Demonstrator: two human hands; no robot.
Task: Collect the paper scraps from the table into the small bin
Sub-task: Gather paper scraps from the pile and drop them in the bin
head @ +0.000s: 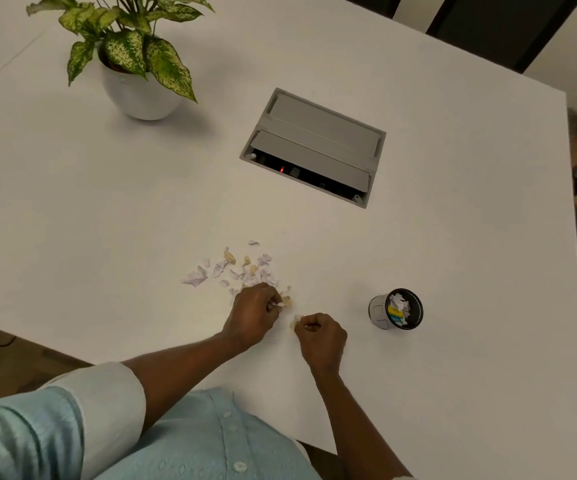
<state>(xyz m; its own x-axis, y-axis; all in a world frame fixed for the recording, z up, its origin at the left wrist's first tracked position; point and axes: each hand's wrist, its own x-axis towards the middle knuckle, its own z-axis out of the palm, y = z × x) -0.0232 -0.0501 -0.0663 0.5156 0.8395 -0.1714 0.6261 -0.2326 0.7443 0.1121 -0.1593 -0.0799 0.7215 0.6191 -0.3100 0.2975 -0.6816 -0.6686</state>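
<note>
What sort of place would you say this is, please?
Probably an office or meeting room: a large white table with a grey flip-lid power box set into its top, and a potted plant as decoration.

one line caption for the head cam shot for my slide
Left hand and right hand pinch paper scraps on the white table, small bin part-filled beside them.

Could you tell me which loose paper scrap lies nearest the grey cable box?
The small white scrap lying alone at the far edge of the scatter, closest to the cable box; the rest cluster nearer the person.
</note>
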